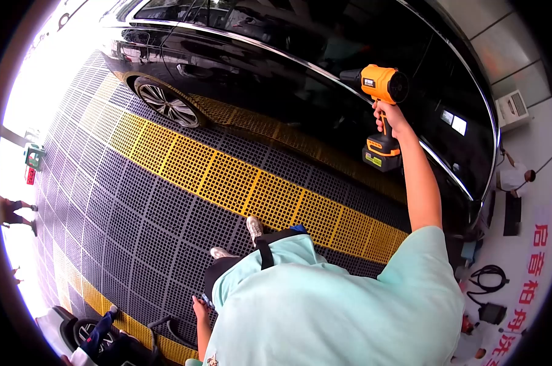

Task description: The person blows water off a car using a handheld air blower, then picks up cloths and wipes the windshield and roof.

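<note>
My right hand, at the end of my raised, outstretched arm, is closed round the grip of an orange and black cordless blower. Its dark nozzle points left, in front of the windows of a glossy black car. A battery pack sits at the foot of the handle. Low beside my body, my left hand has its fingers curled at a small grey-blue thing, too small and partly hidden to name.
Grey grid floor tiles with a yellow strip run alongside the car. Another vehicle's wheel and a dark hose-like thing are at lower left. People stand at the left and right edges. A coiled black cable hangs at right.
</note>
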Available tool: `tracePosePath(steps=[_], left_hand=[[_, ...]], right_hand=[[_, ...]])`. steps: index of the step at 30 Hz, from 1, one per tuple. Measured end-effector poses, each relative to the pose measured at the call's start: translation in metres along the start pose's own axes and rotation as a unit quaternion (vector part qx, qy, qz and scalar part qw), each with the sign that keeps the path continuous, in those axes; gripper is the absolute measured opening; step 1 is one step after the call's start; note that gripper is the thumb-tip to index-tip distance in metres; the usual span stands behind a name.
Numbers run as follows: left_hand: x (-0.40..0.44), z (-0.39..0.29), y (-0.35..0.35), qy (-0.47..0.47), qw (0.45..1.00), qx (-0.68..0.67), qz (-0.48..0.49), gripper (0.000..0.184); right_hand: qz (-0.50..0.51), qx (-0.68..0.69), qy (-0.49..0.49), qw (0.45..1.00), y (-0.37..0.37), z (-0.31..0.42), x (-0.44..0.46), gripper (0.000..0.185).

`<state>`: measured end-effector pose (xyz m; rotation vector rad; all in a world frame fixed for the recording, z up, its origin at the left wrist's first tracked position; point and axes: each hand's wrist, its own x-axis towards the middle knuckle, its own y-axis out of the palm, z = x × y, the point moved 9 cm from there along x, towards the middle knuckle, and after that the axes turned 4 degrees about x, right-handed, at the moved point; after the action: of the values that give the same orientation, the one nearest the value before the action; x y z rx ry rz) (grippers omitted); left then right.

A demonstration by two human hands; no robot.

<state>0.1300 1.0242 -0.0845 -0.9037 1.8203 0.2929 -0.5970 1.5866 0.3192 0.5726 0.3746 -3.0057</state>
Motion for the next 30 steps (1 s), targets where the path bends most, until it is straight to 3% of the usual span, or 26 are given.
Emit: tracePosePath(steps=[6,9,11,12,15,17,18,19,21,23,25,30], left_hand=[[-0.002,-0.037,-0.013,0.062,0.992,0.106,-0.019,0.056],[0.004,-0.055,-0.025,0.075,0.988,0.134,0.015,0.056],[0.024,-0.055,-0.042,0.044,0.996,0.072,-0.021,0.056],[0.075,-0.009,-0.058,-0.04,0.997,-0.05,0.043,0.056],[0.105,-0.052,-0.098,0.048,0.99,0.134,-0.019,0.063],[0.126,-0.079,-0.123,0.071,0.988,0.134,-0.039,0.067],[0.134,-0.097,-0.138,0.087,0.985,0.124,-0.081,0.065],[0.139,-0.118,-0.135,0.069,0.997,-0.04,-0.001,0.062],[0.146,-0.144,-0.17,0.075,0.992,0.088,-0.05,0.059],[0.153,-0.178,-0.179,-0.002,0.998,-0.054,-0.015,0.056],[0.182,-0.199,-0.199,-0.025,0.995,-0.091,0.015,0.056],[0.24,-0.284,-0.23,0.046,0.994,-0.102,0.012,0.057]], right_hand=[[0.007,0.02,0.006,1.0,0.068,0.029,0.038,0.014],[0.012,0.011,0.007,1.0,0.107,0.044,0.055,0.014],[0.016,0.003,0.007,1.0,0.138,0.058,0.067,0.014],[0.016,0.001,0.007,1.0,0.156,0.065,0.071,0.014],[0.016,-0.003,0.009,1.0,0.205,0.084,0.081,0.014],[0.0,0.012,0.02,1.0,0.237,0.094,0.078,0.014],[0.002,0.021,0.023,1.0,0.253,0.099,0.075,0.014],[0.002,0.028,0.029,0.999,0.268,0.102,0.073,0.014],[-0.009,0.044,0.043,0.998,0.296,0.107,0.066,0.013],[-0.015,0.045,0.043,0.998,0.32,0.113,0.059,0.013],[-0.018,0.042,0.046,0.998,0.344,0.119,0.055,0.013],[-0.018,0.024,0.048,0.998,0.39,0.147,0.054,0.012]])
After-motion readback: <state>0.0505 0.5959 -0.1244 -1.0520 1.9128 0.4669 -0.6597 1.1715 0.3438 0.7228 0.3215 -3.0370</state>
